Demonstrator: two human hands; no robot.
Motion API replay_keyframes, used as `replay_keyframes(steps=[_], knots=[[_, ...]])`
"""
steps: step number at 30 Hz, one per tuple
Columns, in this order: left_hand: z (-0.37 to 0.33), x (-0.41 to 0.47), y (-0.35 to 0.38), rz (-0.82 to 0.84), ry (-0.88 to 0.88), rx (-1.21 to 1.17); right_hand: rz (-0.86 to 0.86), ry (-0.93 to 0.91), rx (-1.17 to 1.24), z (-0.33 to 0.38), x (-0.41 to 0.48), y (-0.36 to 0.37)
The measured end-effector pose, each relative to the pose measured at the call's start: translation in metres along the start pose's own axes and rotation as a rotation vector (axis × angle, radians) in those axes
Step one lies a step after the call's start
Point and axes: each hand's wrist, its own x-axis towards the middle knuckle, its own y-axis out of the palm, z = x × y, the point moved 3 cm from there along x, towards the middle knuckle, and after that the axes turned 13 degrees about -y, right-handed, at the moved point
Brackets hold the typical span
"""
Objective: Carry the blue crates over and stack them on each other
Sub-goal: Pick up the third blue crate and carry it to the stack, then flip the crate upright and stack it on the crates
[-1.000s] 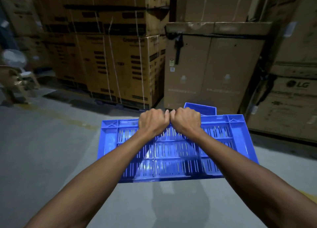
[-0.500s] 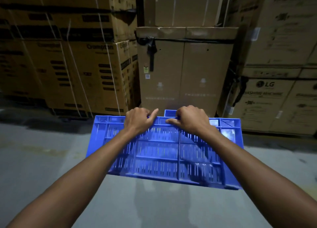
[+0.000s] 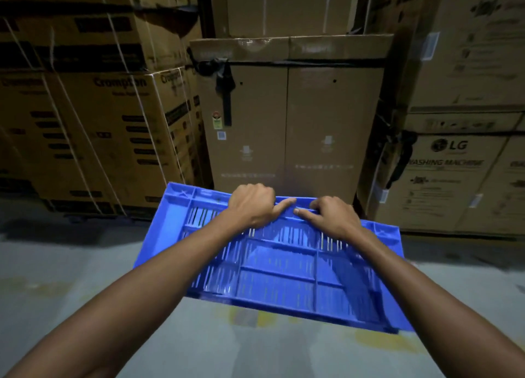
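I hold one blue slotted plastic crate (image 3: pixel 272 266) in the air in front of me, above the floor, tilted so its right end hangs lower. My left hand (image 3: pixel 252 205) and my right hand (image 3: pixel 331 217) both grip its far long rim, side by side near the middle, fingers curled over the edge. The second blue crate that showed behind it earlier is hidden now.
A tall strapped cardboard box (image 3: pixel 289 116) stands straight ahead. Stacked Crompton cartons (image 3: pixel 93 127) fill the left, LG washing machine cartons (image 3: pixel 454 176) the right. Grey concrete floor (image 3: pixel 71 266) lies below, with yellow markings (image 3: pixel 247 318) under the crate.
I have come closer to the box wall and the view swung right. My hands have spread slightly apart on the rim. The crate tilted down on its right, and the crate behind it went out of sight.
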Motion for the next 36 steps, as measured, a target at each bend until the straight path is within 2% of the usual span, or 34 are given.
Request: replay_keyframes(steps=[6, 11, 15, 18, 21, 23, 26, 29, 32, 36], knots=[[-0.034, 0.092, 0.023, 0.002, 0.173, 0.167, 0.157, 0.047, 0.448, -0.075, 0.052, 0.023], [-0.033, 0.158, 0.053, 0.033, 0.233, 0.189, 0.451, 0.106, 0.532, -0.112, 0.097, 0.049], [-0.007, 0.208, 0.086, 0.090, 0.213, 0.138, 0.455, 0.100, 0.634, -0.126, 0.149, 0.058], [0.030, 0.249, 0.114, 0.223, 0.198, 0.096, 0.437, 0.078, 0.539, -0.131, 0.201, 0.068], [0.071, 0.288, 0.149, 0.443, 0.247, 0.044, 0.440, 0.026, 0.403, -0.135, 0.261, 0.094], [0.097, 0.312, 0.181, 0.581, 0.261, 0.053, 0.459, 0.007, 0.217, -0.136, 0.299, 0.115], [0.131, 0.343, 0.237, 0.700, 0.214, -0.035, 0.480, -0.024, -0.044, -0.138, 0.348, 0.144], [0.151, 0.373, 0.283, 0.725, 0.190, -0.115, 0.453, -0.058, -0.171, -0.145, 0.385, 0.166], [0.161, 0.403, 0.313, 0.667, 0.204, -0.108, 0.433, -0.056, -0.205, -0.163, 0.413, 0.187], [0.167, 0.441, 0.340, 0.602, 0.214, -0.045, 0.513, 0.060, -0.174, -0.199, 0.451, 0.215]])
